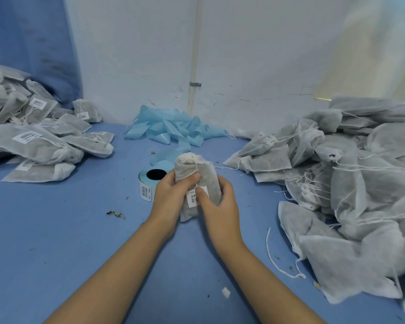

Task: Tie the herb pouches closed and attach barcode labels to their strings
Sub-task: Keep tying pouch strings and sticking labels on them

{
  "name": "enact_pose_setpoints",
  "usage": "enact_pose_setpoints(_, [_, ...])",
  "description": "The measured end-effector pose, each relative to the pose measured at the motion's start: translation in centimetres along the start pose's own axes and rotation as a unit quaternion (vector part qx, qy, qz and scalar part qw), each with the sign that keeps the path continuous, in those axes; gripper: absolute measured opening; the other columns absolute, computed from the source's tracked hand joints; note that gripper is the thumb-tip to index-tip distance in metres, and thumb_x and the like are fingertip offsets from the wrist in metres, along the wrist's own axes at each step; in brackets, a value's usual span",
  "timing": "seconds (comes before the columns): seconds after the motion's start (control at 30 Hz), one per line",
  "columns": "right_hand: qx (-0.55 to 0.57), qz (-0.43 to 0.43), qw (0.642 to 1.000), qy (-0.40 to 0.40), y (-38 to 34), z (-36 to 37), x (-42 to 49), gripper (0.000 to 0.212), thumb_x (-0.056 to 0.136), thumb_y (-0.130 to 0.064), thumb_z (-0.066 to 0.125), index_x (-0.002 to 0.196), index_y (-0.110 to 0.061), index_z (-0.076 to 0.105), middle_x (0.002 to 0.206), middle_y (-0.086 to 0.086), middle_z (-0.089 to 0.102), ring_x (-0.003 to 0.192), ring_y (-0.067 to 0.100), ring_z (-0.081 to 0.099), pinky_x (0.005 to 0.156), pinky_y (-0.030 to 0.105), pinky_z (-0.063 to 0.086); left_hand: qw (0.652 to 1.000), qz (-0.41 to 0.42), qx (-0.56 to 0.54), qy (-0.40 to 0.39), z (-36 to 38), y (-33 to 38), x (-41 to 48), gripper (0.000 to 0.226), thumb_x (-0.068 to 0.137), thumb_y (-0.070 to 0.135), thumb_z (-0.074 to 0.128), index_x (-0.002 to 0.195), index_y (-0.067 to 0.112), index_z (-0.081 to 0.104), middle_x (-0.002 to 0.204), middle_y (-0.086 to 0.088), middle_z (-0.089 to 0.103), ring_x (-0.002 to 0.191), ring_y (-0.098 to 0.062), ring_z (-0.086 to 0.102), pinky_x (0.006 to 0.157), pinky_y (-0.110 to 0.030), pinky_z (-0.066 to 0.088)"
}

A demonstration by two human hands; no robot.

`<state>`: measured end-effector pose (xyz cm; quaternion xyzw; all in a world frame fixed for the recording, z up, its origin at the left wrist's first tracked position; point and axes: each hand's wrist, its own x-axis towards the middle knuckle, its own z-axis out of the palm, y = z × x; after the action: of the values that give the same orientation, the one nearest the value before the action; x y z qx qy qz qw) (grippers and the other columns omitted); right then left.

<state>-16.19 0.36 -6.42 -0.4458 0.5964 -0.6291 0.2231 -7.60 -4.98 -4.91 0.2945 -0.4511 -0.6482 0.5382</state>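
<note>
Both forearms reach forward over the blue bench point(56, 230), and the hands meet around one pouch point(197, 169) held upright above it. The left hand point(171, 197) curls round its side, thumb pinning the string point(192, 175). The right hand point(220, 202) cups the other side, thumb pressing a white barcode label point(193, 198). The pouch is soft, translucent white fabric, gathered at its neck. Just behind sits the label roll point(150, 181). Labelled pouches point(40, 141) heap left, unlabelled ones point(348, 178) right.
</note>
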Motion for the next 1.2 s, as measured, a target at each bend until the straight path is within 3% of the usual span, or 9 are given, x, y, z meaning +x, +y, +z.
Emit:
enact_pose_setpoints(0.13, [0.156, 0.071, 0.985, -0.037, 0.2, -0.4, 0.4, 0.018, 0.084, -0.015, 0.071, 0.101, -0.01, 0.064, 0.094, 0.006, 0.073, 0.085, 0.017, 0.07, 0.069, 0.021, 0.053, 0.999, -0.023, -0.008, -0.022, -0.3, 0.0, -0.1, 0.019, 0.077, 0.02, 0.073, 0.095, 0.017, 0.069, 0.09, -0.005, 0.074, 0.084, -0.022, 0.07, 0.077, -0.038, 0.058])
enact_pose_setpoints(0.37, [0.231, 0.12, 0.965, 0.041, 0.4, -0.8, 1.0, 0.024, 0.085, -0.024, 0.071, 0.1, -0.006, 0.066, 0.1, 0.016, 0.072, 0.094, 0.03, 0.068, 0.087, 0.044, 0.053, 0.99, -0.096, -0.017, -0.104, -0.7, -0.6, -0.1, 0.029, 0.081, 0.023, 0.064, 0.099, 0.001, 0.07, 0.099, -0.016, 0.073, 0.088, -0.023, 0.071, 0.077, -0.029, 0.058])
enact_pose_setpoints(0.6, [0.271, 0.129, 0.953, 0.045, 0.7, -1.1, 1.3, 0.015, 0.085, -0.019, 0.07, 0.092, -0.006, 0.07, 0.094, 0.016, 0.073, 0.088, 0.028, 0.068, 0.085, 0.042, 0.054, 0.99, -0.089, 0.008, -0.107, -0.8, -0.9, 0.0, 0.03, 0.081, 0.027, 0.065, 0.1, 0.004, 0.07, 0.1, -0.014, 0.073, 0.091, -0.023, 0.071, 0.081, -0.031, 0.058])
enact_pose_setpoints(0.7, [0.288, 0.131, 0.947, 0.056, 0.8, -1.3, 1.5, 0.013, 0.085, -0.022, 0.07, 0.087, -0.009, 0.068, 0.086, 0.009, 0.073, 0.081, 0.022, 0.068, 0.078, 0.036, 0.054, 0.985, -0.068, 0.102, -0.12, -0.6, -0.5, -0.3, 0.03, 0.08, 0.035, 0.066, 0.094, 0.009, 0.072, 0.085, -0.01, 0.074, 0.071, -0.021, 0.071, 0.062, -0.027, 0.058])
enact_pose_setpoints(0.8, [0.315, 0.139, 0.937, 0.062, 0.7, -1.5, 1.9, 0.017, 0.086, -0.027, 0.067, 0.089, -0.01, 0.065, 0.083, 0.005, 0.071, 0.077, 0.015, 0.066, 0.07, 0.027, 0.053, 0.972, -0.039, 0.194, -0.126, -0.3, -0.3, -0.7, 0.026, 0.089, 0.029, 0.061, 0.079, 0.005, 0.063, 0.052, -0.007, 0.058, 0.04, -0.015, 0.048, 0.04, -0.02, 0.04])
enact_pose_setpoints(0.9, [0.323, 0.162, 0.931, 0.056, 0.7, -1.7, 2.0, 0.025, 0.087, -0.035, 0.065, 0.098, -0.013, 0.063, 0.095, 0.0, 0.069, 0.079, 0.01, 0.065, 0.062, 0.018, 0.052, 0.999, -0.022, -0.017, -0.03, 0.3, 1.1, 0.0, 0.017, 0.092, 0.018, 0.057, 0.078, 0.008, 0.058, 0.058, 0.002, 0.062, 0.052, -0.011, 0.056, 0.046, -0.016, 0.044])
enact_pose_setpoints(1.0, [0.302, 0.17, 0.937, 0.052, 0.8, -1.7, 2.0, 0.028, 0.084, -0.037, 0.067, 0.101, -0.015, 0.063, 0.1, 0.0, 0.066, 0.081, 0.01, 0.063, 0.063, 0.017, 0.052, 0.954, -0.009, -0.298, -0.03, -0.1, 3.4, 1.3, 0.003, 0.094, 0.012, 0.053, 0.092, 0.011, 0.054, 0.106, 0.005, 0.068, 0.103, -0.011, 0.066, 0.076, -0.03, 0.058])
enact_pose_setpoints(1.07, [0.298, 0.171, 0.938, 0.047, 0.9, -1.7, 2.1, 0.027, 0.084, -0.035, 0.068, 0.101, -0.013, 0.063, 0.1, 0.001, 0.065, 0.079, 0.01, 0.063, 0.064, 0.018, 0.052, 0.945, -0.009, -0.323, -0.048, -0.6, 4.1, 1.4, 0.003, 0.094, 0.009, 0.053, 0.094, 0.011, 0.051, 0.118, 0.005, 0.066, 0.111, -0.015, 0.064, 0.083, -0.037, 0.057])
enact_pose_setpoints(1.2, [0.309, 0.181, 0.932, 0.046, 1.0, -1.7, 2.2, 0.02, 0.088, -0.026, 0.066, 0.1, -0.011, 0.062, 0.098, 0.003, 0.064, 0.077, 0.011, 0.062, 0.064, 0.018, 0.052, 0.973, -0.026, -0.216, -0.078, -0.4, 3.1, 0.7, 0.011, 0.096, 0.013, 0.049, 0.105, 0.013, 0.055, 0.119, 0.001, 0.068, 0.107, -0.015, 0.066, 0.079, -0.029, 0.058])
